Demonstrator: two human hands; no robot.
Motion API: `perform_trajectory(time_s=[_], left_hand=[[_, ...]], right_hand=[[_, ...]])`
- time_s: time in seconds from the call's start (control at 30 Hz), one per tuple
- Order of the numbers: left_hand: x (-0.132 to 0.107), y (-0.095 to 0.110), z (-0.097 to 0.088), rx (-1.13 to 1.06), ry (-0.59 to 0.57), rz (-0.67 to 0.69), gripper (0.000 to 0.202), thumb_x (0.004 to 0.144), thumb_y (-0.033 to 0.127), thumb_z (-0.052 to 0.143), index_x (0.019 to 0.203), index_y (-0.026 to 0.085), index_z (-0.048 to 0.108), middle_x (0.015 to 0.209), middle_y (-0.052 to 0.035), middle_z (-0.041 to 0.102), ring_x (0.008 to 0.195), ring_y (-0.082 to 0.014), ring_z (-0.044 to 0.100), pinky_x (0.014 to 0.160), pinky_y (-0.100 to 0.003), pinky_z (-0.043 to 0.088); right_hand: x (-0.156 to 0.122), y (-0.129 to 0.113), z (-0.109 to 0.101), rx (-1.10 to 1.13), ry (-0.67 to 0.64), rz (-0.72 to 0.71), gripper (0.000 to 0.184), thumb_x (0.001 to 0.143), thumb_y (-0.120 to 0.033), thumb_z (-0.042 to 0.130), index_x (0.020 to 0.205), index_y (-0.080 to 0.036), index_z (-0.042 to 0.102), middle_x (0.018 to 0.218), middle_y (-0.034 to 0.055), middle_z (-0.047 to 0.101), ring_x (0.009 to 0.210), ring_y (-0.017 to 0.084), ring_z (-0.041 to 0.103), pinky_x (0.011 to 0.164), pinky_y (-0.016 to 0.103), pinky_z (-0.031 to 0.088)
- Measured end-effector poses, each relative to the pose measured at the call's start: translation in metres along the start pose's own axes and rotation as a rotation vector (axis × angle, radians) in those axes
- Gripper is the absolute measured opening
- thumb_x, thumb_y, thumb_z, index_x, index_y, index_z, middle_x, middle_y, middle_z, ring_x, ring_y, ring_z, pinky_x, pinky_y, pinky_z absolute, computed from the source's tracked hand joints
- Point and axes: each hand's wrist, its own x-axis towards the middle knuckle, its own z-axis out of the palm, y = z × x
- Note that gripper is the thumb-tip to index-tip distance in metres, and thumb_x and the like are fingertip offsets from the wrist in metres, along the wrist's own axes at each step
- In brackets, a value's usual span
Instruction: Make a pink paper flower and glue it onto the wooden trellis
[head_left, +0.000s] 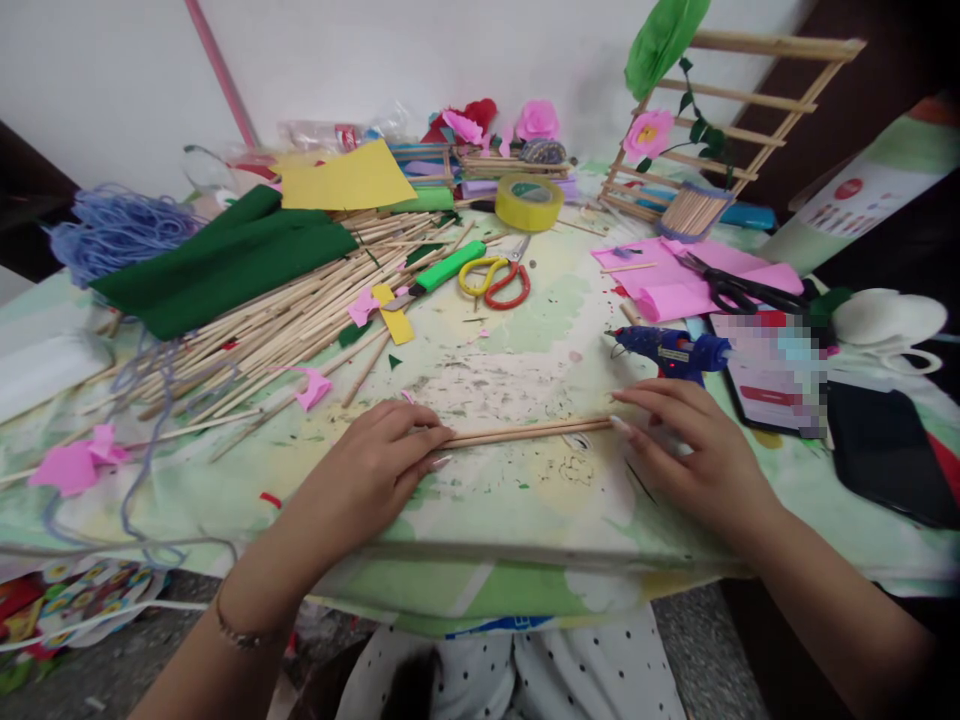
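Two thin wooden sticks lie side by side just above the tablecloth, stretched between my hands. My left hand is closed on their left end, the fingers bent over it. At the right end, the thumb and fingertips of my right hand close around the tips, the thumb touching them. A blue hot glue gun rests just beyond my right hand. Scissors with yellow and red handles and a green utility knife lie farther back.
A pile of wooden sticks spreads at the left under dark green paper. Yellow tape, black scissors, pink paper and two phones lie around. A small stick ladder stands at the back right.
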Motion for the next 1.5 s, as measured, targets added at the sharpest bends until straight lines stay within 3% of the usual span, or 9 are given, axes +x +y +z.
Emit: perform_trajectory(time_s=[0.13,0.33,0.57,0.83,1.1,1.5], left_hand=[[-0.001,0.0,0.001,0.002,-0.012,-0.032,0.025,0.095,0.021,0.049,0.112,0.012,0.064,0.108,-0.0123,0.063,0.102,-0.0236,0.056,0.088,-0.04,0.048],[0.003,0.004,0.002,0.03,-0.028,-0.058,0.024,0.096,0.026,0.048,0.108,0.013,0.065,0.102,-0.0111,0.064,0.095,-0.0226,0.058,0.084,-0.039,0.05],[0.009,0.009,-0.001,0.129,-0.058,-0.001,0.022,0.095,0.024,0.048,0.105,0.014,0.065,0.099,-0.0103,0.065,0.092,-0.0236,0.059,0.082,-0.04,0.049],[0.009,0.014,-0.002,0.195,-0.007,0.074,0.023,0.096,0.018,0.045,0.105,0.013,0.065,0.099,-0.0102,0.066,0.092,-0.0229,0.06,0.084,-0.04,0.05],[0.012,0.011,-0.001,0.142,-0.022,0.059,0.023,0.096,0.018,0.045,0.104,0.012,0.066,0.1,-0.0108,0.067,0.093,-0.0223,0.061,0.085,-0.039,0.051],[0.015,0.011,-0.004,0.113,-0.082,0.022,0.024,0.095,0.023,0.047,0.105,0.013,0.066,0.1,-0.0109,0.067,0.093,-0.0236,0.061,0.084,-0.042,0.051]], right_hand=[[-0.004,0.002,0.004,-0.06,-0.156,-0.018,0.038,0.087,-0.03,0.064,0.122,-0.016,0.058,0.119,0.0149,0.06,0.114,0.03,0.054,0.099,0.051,0.046],[0.0,0.002,0.01,-0.071,-0.211,-0.023,0.02,0.09,-0.028,0.06,0.109,-0.021,0.063,0.108,0.0108,0.063,0.106,0.028,0.057,0.097,0.05,0.047],[0.006,0.003,0.012,-0.044,-0.212,-0.021,0.01,0.09,-0.026,0.059,0.099,-0.022,0.063,0.1,0.0085,0.065,0.098,0.026,0.058,0.09,0.048,0.05],[0.006,-0.006,0.009,-0.193,-0.199,-0.164,0.019,0.094,-0.026,0.054,0.104,-0.016,0.067,0.104,0.0115,0.067,0.101,0.028,0.056,0.094,0.049,0.047],[0.007,-0.001,0.012,-0.102,-0.202,-0.115,0.014,0.092,-0.031,0.057,0.095,-0.022,0.067,0.098,0.0078,0.068,0.098,0.027,0.058,0.092,0.048,0.047],[0.009,-0.003,0.012,-0.095,-0.213,-0.101,0.012,0.093,-0.026,0.055,0.092,-0.02,0.066,0.096,0.0075,0.068,0.097,0.026,0.056,0.091,0.046,0.047]])
